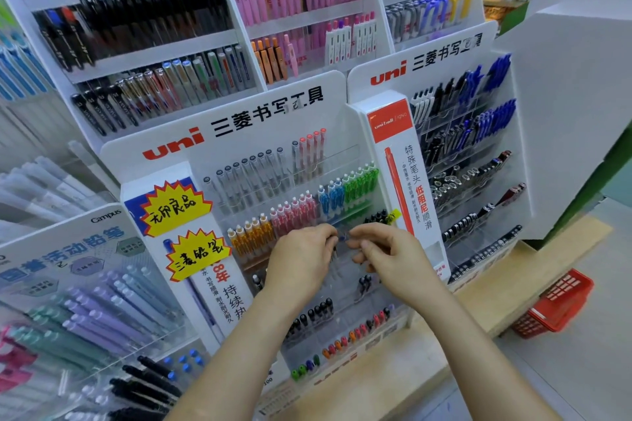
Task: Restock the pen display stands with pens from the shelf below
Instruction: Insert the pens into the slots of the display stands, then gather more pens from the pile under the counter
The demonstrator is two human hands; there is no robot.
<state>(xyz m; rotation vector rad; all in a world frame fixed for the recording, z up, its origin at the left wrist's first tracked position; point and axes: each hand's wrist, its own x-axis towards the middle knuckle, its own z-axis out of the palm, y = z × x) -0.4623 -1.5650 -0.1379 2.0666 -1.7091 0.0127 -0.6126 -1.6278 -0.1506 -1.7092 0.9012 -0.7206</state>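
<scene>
- Lettering on the far-left stand of pastel pencils reads "Campus" (106,215); I leave that one alone.
- Two yellow starburst labels (176,208) come next, handwritten 无印良品 and, lower down, 三菱铅笔.
- My target, the middle display stand (246,143), carries a red "uni" logo and 三菱书写工具 in black across its header.
- My left hand (301,260) has its fingers curled round what look like clear pens (333,258). The blur hides how many there are.
- These pens hang close to upright, which matches the tilt of the rows. The thinly filled pocket lies directly behind my knuckles, between the pink pens (294,212) and the black pens (376,217).
- I judge that the coming move is a short push forward and down, and both hands are equally near.
- My right hand (386,256) meets the left, thumb and forefinger pinching at the pens' upper end, where I see a speck of blue.
- Beside it, the red side panel (390,123) reads "uni-ball signo", then 特殊笔头, 低阻尼 and 顺滑.
- A second uni stand (388,75) repeats the header, and a red basket (561,304) sits on the floor at far right.
</scene>
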